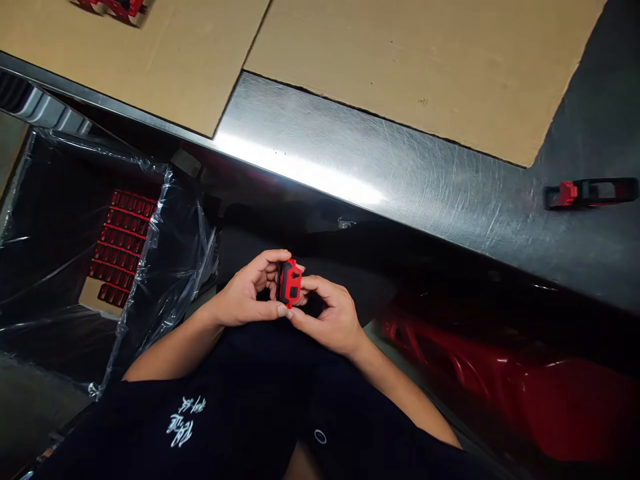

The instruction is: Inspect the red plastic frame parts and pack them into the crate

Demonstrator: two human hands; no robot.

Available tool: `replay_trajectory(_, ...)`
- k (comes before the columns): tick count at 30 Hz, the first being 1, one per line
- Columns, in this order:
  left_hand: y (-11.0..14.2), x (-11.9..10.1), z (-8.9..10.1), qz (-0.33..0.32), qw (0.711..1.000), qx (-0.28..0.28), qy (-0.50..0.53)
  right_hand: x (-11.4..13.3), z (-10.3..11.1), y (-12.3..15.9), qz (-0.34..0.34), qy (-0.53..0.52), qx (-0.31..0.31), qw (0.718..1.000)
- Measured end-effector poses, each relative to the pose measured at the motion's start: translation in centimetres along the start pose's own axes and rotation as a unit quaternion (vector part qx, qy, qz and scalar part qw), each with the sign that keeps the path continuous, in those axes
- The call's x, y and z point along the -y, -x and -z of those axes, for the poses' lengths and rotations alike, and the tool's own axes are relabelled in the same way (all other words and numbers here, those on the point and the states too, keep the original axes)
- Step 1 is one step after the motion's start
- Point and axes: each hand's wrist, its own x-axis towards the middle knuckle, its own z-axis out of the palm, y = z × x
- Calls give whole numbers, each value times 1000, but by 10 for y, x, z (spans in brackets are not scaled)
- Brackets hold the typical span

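Between both hands, close in front of my dark shirt, is a small red and black plastic part [290, 283] with square openings in its red face. My left hand [255, 290] grips its black side, thumb at the lower end and fingers at the top and behind. My right hand [330, 313] holds it from the other side, its thumb meeting the left thumb at the lower end. Some fingertips are hidden behind the part.
A metal table [350, 167] carries cardboard sheets [420, 73]. At its right lies a black tool with a red piece [590, 193]. Red and black parts [120, 7] sit at top left. A plastic-lined bin [45, 267] holds rows of red parts [123, 240]. Red plastic [500, 387] shows lower right.
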Motion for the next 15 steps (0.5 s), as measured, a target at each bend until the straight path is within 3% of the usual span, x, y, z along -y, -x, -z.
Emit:
replay_trajectory(5,1,1,0,-23,998,14,-55,-2,2,1,21,31,-4,999)
replay_trajectory(10,-1,5,1,-59,997,38,-37,-6,2,3,36,42,5,998)
replay_trajectory(15,0,8,1,-49,997,31,-46,-3,4,1,-3,-20,29,999)
